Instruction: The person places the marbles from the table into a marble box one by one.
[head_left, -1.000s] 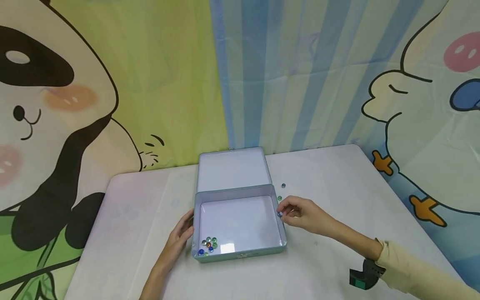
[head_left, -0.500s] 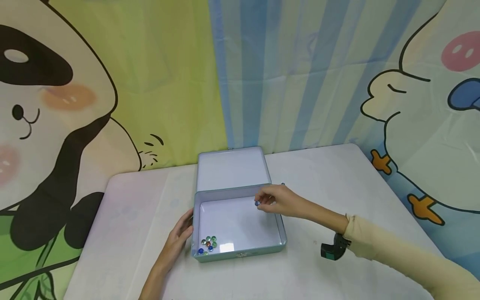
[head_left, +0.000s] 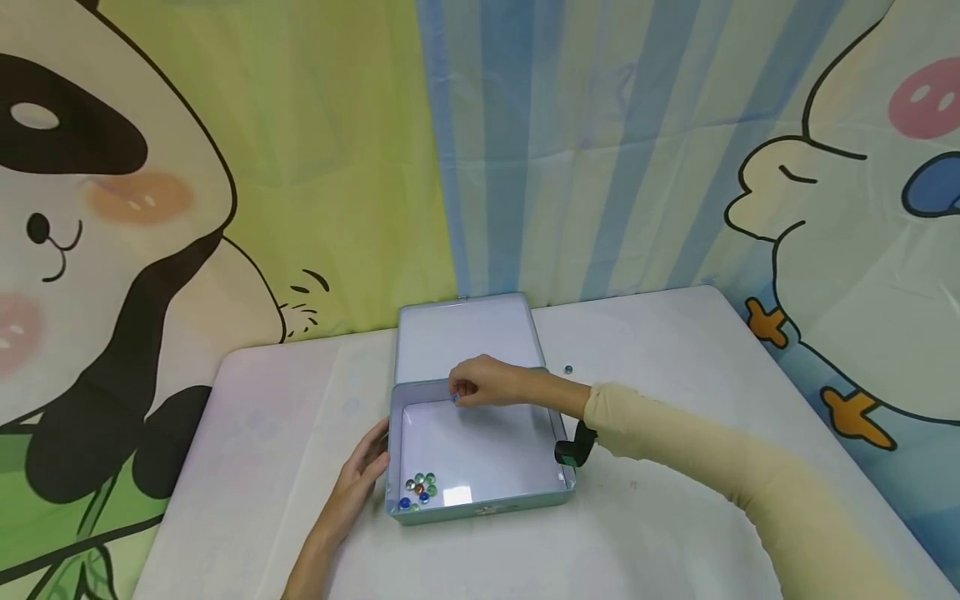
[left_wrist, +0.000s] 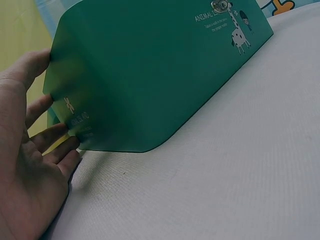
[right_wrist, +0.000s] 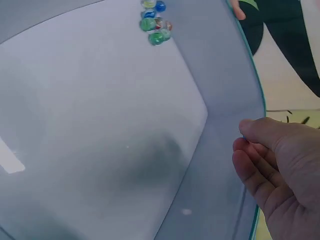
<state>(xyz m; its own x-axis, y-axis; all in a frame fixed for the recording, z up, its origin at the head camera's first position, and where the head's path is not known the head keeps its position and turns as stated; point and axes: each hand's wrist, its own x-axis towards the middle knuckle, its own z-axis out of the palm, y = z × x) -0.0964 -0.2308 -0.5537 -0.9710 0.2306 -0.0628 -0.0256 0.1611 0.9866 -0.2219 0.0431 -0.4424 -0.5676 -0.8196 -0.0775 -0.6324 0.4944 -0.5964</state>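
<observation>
A green tin box with a pale inside stands on the table, its lid folded back. My right hand is over the box's far left part, pinching a small blue marble between thumb and fingertips; the right wrist view shows the marble almost wholly covered by the fingers. Several glass marbles, green, blue and reddish, lie clustered in the near left corner of the box. My left hand rests against the left outer wall; in the left wrist view its fingers are spread and touch the green side.
One loose marble lies on the white table, right of the lid. The right forearm crosses the box's right rim and hides part of the table there. A printed cloth backdrop hangs behind the table.
My right hand has carried the blue marble leftward from outside the box's right rim, over the box to its far left part. The left hand stays at the left wall.
</observation>
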